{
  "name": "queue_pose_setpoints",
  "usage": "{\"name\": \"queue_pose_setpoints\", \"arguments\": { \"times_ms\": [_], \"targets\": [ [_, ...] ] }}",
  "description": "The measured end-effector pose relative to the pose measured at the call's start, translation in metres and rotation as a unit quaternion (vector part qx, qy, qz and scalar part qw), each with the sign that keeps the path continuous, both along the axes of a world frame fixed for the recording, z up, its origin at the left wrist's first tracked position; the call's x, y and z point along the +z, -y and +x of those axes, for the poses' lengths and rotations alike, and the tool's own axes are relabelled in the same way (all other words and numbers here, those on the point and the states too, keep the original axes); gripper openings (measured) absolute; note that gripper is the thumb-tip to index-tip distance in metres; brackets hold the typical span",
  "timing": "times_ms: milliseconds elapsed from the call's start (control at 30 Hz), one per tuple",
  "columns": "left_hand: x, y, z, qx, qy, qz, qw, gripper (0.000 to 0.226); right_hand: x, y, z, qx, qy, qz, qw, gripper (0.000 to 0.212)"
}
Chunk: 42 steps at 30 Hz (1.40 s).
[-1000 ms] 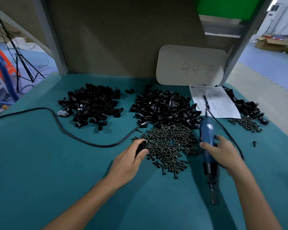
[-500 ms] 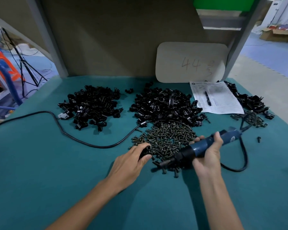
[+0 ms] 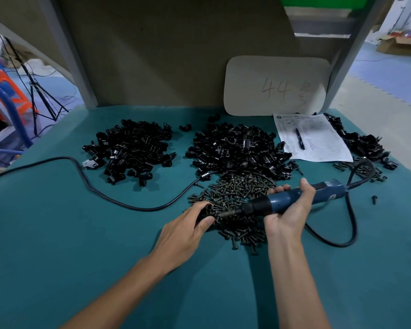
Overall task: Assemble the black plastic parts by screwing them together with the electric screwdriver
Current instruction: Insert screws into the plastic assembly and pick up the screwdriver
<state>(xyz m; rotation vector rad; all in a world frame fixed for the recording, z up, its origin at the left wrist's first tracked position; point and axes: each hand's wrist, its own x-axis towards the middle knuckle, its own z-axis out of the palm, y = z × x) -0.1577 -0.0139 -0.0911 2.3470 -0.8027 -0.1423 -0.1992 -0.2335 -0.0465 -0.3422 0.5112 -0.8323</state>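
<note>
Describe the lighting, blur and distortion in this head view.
Head view: wide-angle distortion slants the posts; light is dim and even, with soft shadows on the table beneath the forearms; the screwdriver and screws look sharp; the floor at upper right is brighter.

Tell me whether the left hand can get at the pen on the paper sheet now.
Probably not easily: the left hand grips a black part, and the right hand with the electric screwdriver lies across its path to the far-right pen.
</note>
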Motion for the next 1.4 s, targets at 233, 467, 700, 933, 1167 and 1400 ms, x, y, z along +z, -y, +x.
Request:
{"name": "queue_pose_setpoints", "arguments": {
  "times_ms": [233,467,700,933,1167,1400],
  "targets": [
    [0.002,0.0,0.001,-0.002,0.008,0.003,1.0,0.053,0.001,-0.003,0.002,-0.012,0.011,0.012,1.0,0.032],
    [0.0,0.0,0.003,-0.003,0.018,0.006,1.0,0.053,0.001,-0.003,0.0,-0.003,0.017,0.001,1.0,0.027],
    [-0.002,-0.001,0.005,-0.006,0.014,-0.005,1.0,0.051,-0.007,-0.002,-0.01,0.059,-0.007,-0.098,0.993,0.024],
    [0.0,0.0,0.003,-0.02,0.049,0.013,0.999,0.046,-0.011,0.017,-0.032,0.172,-0.101,-0.219,0.955,0.038],
    [0.0,-0.001,-0.001,-0.041,0.079,0.034,0.995,0.048,-0.016,0.027,-0.054,0.225,-0.125,-0.189,0.948,0.064],
    [0.001,0.0,-0.002,-0.032,0.097,0.041,0.994,0.047,-0.017,0.026,-0.056,0.188,-0.163,-0.197,0.948,0.051]
  ]
}}
